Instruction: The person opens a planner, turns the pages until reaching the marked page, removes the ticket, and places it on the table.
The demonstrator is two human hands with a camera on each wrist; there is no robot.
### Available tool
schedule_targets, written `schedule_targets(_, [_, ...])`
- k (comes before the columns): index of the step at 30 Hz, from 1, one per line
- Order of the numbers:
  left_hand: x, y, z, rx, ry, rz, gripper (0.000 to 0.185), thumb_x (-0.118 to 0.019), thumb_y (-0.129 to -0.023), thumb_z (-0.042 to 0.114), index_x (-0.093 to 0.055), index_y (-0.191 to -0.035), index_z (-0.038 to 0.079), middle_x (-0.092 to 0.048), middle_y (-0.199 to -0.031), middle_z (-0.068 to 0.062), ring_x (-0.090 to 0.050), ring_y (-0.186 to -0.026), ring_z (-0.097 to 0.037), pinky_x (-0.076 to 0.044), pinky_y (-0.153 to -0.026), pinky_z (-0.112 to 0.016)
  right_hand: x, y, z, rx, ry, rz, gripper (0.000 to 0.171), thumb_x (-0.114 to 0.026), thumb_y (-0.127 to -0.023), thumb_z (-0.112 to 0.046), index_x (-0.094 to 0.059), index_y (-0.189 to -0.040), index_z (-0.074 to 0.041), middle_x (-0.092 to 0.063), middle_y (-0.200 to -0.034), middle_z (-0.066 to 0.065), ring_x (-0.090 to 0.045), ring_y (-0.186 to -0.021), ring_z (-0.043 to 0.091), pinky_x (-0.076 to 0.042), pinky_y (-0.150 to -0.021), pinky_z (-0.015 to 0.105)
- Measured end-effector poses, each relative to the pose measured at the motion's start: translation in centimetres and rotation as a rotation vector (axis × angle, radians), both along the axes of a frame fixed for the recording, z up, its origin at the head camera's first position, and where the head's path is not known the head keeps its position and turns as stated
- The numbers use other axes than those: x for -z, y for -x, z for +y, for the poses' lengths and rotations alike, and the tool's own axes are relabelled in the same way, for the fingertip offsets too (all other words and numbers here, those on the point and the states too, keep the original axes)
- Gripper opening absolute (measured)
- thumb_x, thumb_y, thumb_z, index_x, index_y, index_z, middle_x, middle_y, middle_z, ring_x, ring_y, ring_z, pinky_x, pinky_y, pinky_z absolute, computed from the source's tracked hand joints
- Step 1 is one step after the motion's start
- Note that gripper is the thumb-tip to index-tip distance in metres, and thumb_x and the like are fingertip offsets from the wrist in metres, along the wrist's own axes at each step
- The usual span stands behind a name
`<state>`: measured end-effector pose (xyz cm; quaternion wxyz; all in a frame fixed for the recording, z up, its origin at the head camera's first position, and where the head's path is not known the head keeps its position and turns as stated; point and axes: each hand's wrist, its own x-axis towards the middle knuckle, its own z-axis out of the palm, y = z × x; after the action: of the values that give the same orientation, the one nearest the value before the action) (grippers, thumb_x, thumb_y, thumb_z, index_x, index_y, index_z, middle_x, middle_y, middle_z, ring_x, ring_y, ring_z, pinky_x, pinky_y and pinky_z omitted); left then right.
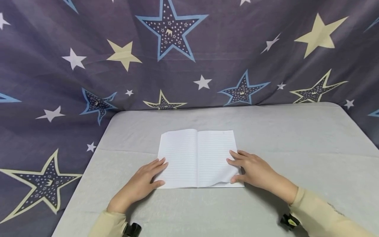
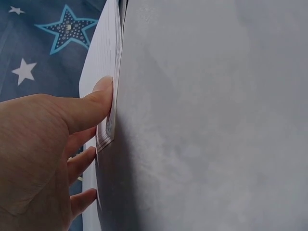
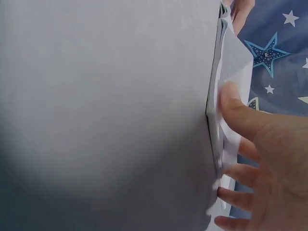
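A lined notebook (image 1: pixel 180 158) lies spread flat on the grey-covered table, both visible pages blank. On the left page's outer edge rests my left hand (image 1: pixel 143 181), fingers on the paper, thumb near the bottom corner. In the left wrist view the left thumb (image 2: pixel 102 94) touches the stacked page edges. My right hand (image 1: pixel 254 169) is at the right page's outer edge, fingers spread over it. Its thumb (image 3: pixel 233 98) touches the lower corner of the right page (image 1: pixel 217 158), where the top sheet curls up off those beneath.
The grey cloth (image 1: pixel 189 210) covers the table around the notebook. Behind and to the left hangs a dark curtain (image 1: pixel 225 39) printed with stars. A small black device is on each wrist, by the beige sleeves (image 1: pixel 319 210).
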<state>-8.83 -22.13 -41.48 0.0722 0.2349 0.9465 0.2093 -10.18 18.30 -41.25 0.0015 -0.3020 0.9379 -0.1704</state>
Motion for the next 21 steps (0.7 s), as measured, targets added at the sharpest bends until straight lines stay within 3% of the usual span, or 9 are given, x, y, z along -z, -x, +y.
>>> schedule_targets(5, [0.0,-0.1,-0.1,-0.003,0.000,-0.001,0.062,-0.071,-0.091,0.025,-0.049,-0.146,0.007,-0.041,-0.154,-0.011,-0.034,-0.142,-0.037,-0.030,-0.111,-0.061,0.0,-0.1,-1.0,0.097,0.062,0.031,0.073,-0.085,-0.070,-0.045,-0.067,-0.127,-0.004,-0.054,-0.140,0.022,-0.053,-0.124,0.043,-0.045,-0.099,0.058])
schedule_targets(9, [0.0,-0.1,0.0,-0.005,0.002,-0.012,0.062,-0.071,-0.091,0.026,-0.049,-0.147,0.008,-0.040,-0.155,-0.010,-0.033,-0.142,-0.037,-0.029,-0.112,-0.061,-0.4,-0.2,-2.3,0.213,0.189,-0.028,0.095,-0.089,-0.068,-0.040,-0.048,-0.143,0.002,-0.038,-0.150,0.027,-0.045,-0.131,0.045,-0.041,-0.103,0.059])
schedule_targets(12, [0.1,-0.1,0.0,-0.010,0.000,-0.021,0.063,-0.071,-0.091,0.026,-0.048,-0.147,0.008,-0.039,-0.155,-0.009,-0.033,-0.143,-0.036,-0.028,-0.112,-0.060,-0.9,-0.5,-3.7,0.249,0.273,-0.043,0.109,-0.089,-0.070,-0.038,-0.031,-0.152,0.004,-0.034,-0.153,0.027,-0.044,-0.133,0.045,-0.040,-0.105,0.058])
schedule_targets(16, [0.2,-0.2,-0.1,-0.011,-0.007,-0.020,0.063,-0.070,-0.091,0.025,-0.048,-0.148,0.008,-0.039,-0.156,-0.009,-0.032,-0.143,-0.036,-0.027,-0.112,-0.060,-1.2,-1.4,-5.9,0.216,0.326,-0.042,0.115,-0.086,-0.072,-0.043,-0.021,-0.155,0.004,-0.038,-0.151,0.025,-0.048,-0.130,0.044,-0.042,-0.105,0.055])
schedule_targets(21, [0.2,-0.2,0.0,-0.004,-0.014,-0.010,0.062,-0.070,-0.092,0.024,-0.047,-0.148,0.009,-0.039,-0.156,-0.009,-0.031,-0.144,-0.035,-0.027,-0.113,-0.060,-0.9,-2.6,-8.8,0.099,0.322,-0.098,0.112,-0.080,-0.077,-0.048,-0.019,-0.156,0.001,-0.034,-0.155,0.019,-0.049,-0.131,0.038,-0.042,-0.106,0.051])
